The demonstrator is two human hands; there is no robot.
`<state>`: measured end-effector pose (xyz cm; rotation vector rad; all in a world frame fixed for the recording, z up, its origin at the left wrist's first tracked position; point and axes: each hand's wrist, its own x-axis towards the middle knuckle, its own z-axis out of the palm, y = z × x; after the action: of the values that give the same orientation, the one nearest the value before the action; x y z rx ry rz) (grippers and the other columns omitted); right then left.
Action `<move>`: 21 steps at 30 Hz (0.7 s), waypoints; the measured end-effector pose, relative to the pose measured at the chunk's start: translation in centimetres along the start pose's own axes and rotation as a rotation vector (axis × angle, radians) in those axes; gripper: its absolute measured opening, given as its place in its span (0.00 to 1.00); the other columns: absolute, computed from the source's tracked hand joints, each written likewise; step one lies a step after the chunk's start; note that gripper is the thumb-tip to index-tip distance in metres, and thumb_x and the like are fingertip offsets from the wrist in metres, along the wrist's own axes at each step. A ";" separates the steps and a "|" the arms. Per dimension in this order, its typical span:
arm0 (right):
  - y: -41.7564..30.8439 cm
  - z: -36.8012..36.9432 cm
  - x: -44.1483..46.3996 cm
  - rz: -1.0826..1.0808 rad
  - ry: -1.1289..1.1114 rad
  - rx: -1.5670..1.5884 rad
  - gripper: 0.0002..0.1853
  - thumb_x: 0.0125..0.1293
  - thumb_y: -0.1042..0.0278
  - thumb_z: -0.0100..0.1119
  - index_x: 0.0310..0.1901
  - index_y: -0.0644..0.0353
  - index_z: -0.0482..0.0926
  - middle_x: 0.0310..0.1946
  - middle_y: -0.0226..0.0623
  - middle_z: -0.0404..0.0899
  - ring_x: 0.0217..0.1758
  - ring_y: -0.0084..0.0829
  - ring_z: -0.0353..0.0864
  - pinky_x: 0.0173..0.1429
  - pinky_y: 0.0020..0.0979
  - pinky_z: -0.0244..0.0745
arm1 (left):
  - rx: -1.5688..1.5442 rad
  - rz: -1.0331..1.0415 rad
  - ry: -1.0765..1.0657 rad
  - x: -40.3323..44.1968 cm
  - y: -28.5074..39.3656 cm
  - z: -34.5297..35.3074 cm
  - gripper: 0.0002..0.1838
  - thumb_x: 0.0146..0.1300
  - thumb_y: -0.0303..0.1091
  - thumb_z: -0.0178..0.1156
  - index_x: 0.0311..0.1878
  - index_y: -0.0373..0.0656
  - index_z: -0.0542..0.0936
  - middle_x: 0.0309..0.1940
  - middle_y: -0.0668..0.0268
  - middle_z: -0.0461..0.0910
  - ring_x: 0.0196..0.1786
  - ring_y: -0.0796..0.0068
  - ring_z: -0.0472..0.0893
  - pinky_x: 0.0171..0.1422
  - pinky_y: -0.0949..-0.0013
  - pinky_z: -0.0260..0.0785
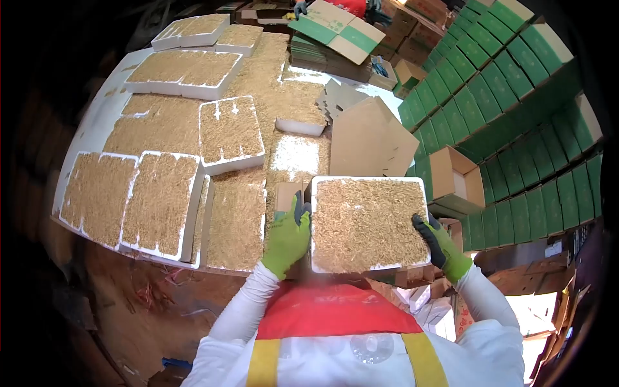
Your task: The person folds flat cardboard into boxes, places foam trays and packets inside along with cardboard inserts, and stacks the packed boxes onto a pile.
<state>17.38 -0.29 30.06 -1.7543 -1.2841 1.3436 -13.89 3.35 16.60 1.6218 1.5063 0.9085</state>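
Observation:
In front of my body is a white foam box (370, 222), filled to the brim with tan, husk-like loose material. My left hand (289, 240), in a green glove with dark fingers, presses against the box's left wall. On the opposite side, my right hand (443, 248) in a matching glove grips the right wall, fingers over the rim. The undersides of both hands are hidden. Just left of the box, partly behind my left hand, a piece of cardboard (284, 195) shows. A folded cardboard sheet (372, 138) stands behind the box.
More husk-filled foam boxes (161, 203) cover the table on the left, with husks strewn between them. Green cartons (516, 71) are stacked high on the right, beside an open carton (456, 177). At the back, another person's gloved hand (300, 8) touches a flattened green-and-tan carton (338, 29).

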 end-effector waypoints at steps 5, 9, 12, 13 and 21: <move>8.3 1.1 5.9 0.069 0.153 -0.486 0.26 0.71 0.48 0.58 0.58 0.64 0.75 0.46 0.45 0.83 0.51 0.40 0.81 0.55 0.36 0.74 | -0.033 0.094 0.017 0.4 0.3 -0.3 0.27 0.72 0.39 0.52 0.69 0.36 0.70 0.45 0.43 0.82 0.46 0.46 0.83 0.51 0.54 0.74; 8.9 2.7 5.2 -0.156 0.298 -0.920 0.22 0.68 0.51 0.58 0.55 0.58 0.73 0.45 0.52 0.77 0.49 0.55 0.78 0.52 0.47 0.73 | 0.073 0.094 0.022 0.2 0.7 0.4 0.26 0.71 0.37 0.54 0.68 0.34 0.70 0.42 0.46 0.83 0.45 0.47 0.83 0.50 0.55 0.74; 3.7 4.5 3.9 -0.364 0.257 -1.229 0.22 0.64 0.52 0.62 0.54 0.55 0.74 0.50 0.47 0.73 0.54 0.50 0.76 0.52 0.46 0.73 | 0.075 0.112 -0.017 0.6 0.5 0.4 0.28 0.70 0.40 0.55 0.69 0.34 0.69 0.41 0.45 0.83 0.42 0.46 0.83 0.49 0.52 0.74; 2.5 4.7 3.7 -0.467 0.215 -1.214 0.23 0.63 0.52 0.63 0.56 0.53 0.75 0.51 0.46 0.73 0.55 0.51 0.75 0.53 0.45 0.73 | 0.099 0.092 -0.045 0.7 0.9 0.2 0.28 0.70 0.39 0.55 0.69 0.34 0.69 0.41 0.45 0.83 0.42 0.46 0.83 0.48 0.52 0.73; 4.8 11.9 7.4 -0.889 -0.441 -1.051 0.29 0.59 0.65 0.63 0.64 0.44 0.73 0.57 0.44 0.73 0.54 0.43 0.79 0.53 0.42 0.77 | 0.161 0.054 -0.066 7.8 1.3 -3.0 0.27 0.71 0.45 0.57 0.64 0.33 0.73 0.54 0.46 0.81 0.52 0.55 0.83 0.56 0.58 0.74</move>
<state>8.07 3.47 19.15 -1.0453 -2.9017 0.5037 -15.38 11.19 19.36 1.7972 1.5299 0.7713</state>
